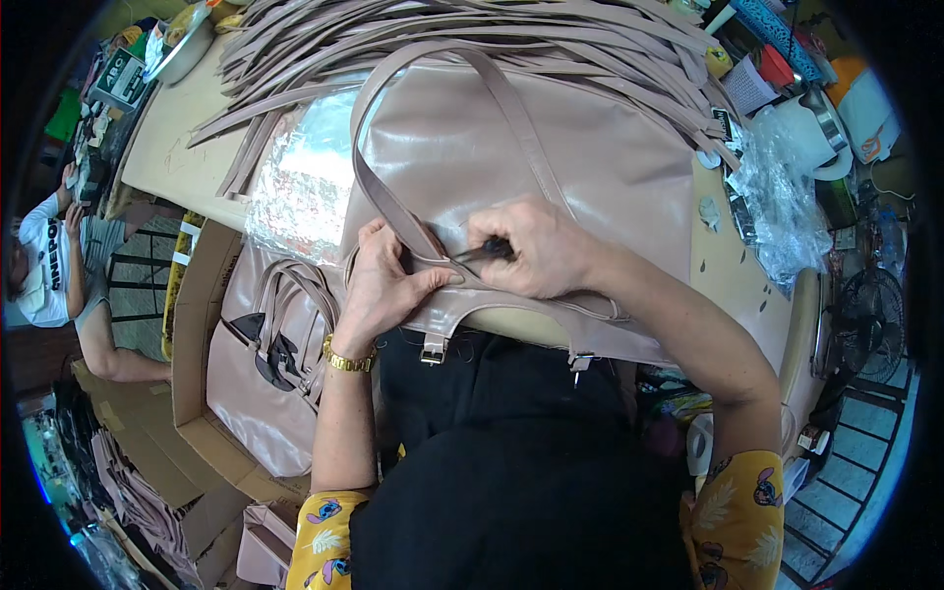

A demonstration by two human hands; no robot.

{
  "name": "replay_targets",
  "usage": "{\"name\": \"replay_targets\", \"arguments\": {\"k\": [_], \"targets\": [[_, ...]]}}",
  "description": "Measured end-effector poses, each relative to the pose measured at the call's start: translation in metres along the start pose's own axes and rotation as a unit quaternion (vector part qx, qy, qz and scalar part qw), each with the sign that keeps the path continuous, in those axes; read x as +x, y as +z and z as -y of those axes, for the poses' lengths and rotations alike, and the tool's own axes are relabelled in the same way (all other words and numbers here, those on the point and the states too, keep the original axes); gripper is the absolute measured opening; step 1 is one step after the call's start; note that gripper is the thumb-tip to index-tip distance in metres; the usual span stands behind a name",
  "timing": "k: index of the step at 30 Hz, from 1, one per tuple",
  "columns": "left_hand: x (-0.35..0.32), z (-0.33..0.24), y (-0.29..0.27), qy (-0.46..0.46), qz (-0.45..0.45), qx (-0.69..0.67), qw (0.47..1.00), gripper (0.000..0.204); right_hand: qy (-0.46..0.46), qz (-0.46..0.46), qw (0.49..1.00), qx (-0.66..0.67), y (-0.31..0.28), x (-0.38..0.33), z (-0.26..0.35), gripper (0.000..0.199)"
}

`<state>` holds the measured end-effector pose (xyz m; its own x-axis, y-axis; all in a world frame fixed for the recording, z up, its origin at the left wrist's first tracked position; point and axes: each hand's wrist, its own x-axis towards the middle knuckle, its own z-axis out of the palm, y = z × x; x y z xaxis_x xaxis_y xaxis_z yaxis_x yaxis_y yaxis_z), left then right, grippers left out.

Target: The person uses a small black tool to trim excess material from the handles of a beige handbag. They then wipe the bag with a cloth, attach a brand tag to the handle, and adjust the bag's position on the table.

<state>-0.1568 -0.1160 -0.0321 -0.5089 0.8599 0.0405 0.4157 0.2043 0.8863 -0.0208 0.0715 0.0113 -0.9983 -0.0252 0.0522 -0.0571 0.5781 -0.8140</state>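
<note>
A dusty-pink leather-look handbag [610, 147] lies on the table before me, its long strap [379, 182] looping up over it. My left hand [379, 285] is closed on the strap's lower end at the bag's near edge, thumb pressed on top. In my right fist [536, 246] is a small black-handled tool [500, 248]; its thin tip points at the strap beside my left thumb. What kind of tool it is stays mostly hidden by the fingers. A buckle [433, 352] and a second buckle [582, 364] hang from the bag's near edge toward my lap.
Many loose pink straps [452, 29] are heaped across the far table. Clear plastic wrap [305, 177] lies left of the bag, more plastic [782, 197] on the right. A cardboard box [192, 334] at my left holds another pink bag [261, 393]. Another person [59, 256] sits far left.
</note>
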Motion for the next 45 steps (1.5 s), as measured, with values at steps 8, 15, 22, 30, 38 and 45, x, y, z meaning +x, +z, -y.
{"name": "replay_targets", "arguments": {"k": [8, 15, 22, 30, 38, 45], "targets": [[0.001, -0.012, -0.003, 0.048, -0.004, 0.038, 0.998, 0.033, -0.004, -0.004, 0.999, -0.037, 0.008, 0.001, 0.000, 0.015], [0.004, -0.011, -0.003, 0.030, 0.005, 0.034, 0.999, 0.031, -0.153, -0.077, 0.956, -0.238, 0.024, -0.006, 0.009, 0.019], [0.003, -0.004, -0.003, 0.018, 0.008, -0.002, 1.000, 0.038, 0.043, 0.045, 0.975, 0.212, 0.014, 0.004, -0.014, 0.018], [0.000, 0.000, -0.003, -0.019, 0.015, 0.032, 0.999, 0.045, 0.050, 0.305, 0.913, 0.265, -0.042, -0.034, 0.037, 0.019], [0.003, -0.006, -0.002, 0.028, 0.025, 0.053, 0.998, 0.047, 0.089, 0.124, 0.977, 0.149, -0.049, -0.059, 0.040, 0.013], [0.002, -0.012, 0.004, 0.100, 0.007, 0.183, 0.978, 0.048, 0.036, -0.029, 0.998, -0.045, -0.012, -0.032, 0.017, 0.017]]}}
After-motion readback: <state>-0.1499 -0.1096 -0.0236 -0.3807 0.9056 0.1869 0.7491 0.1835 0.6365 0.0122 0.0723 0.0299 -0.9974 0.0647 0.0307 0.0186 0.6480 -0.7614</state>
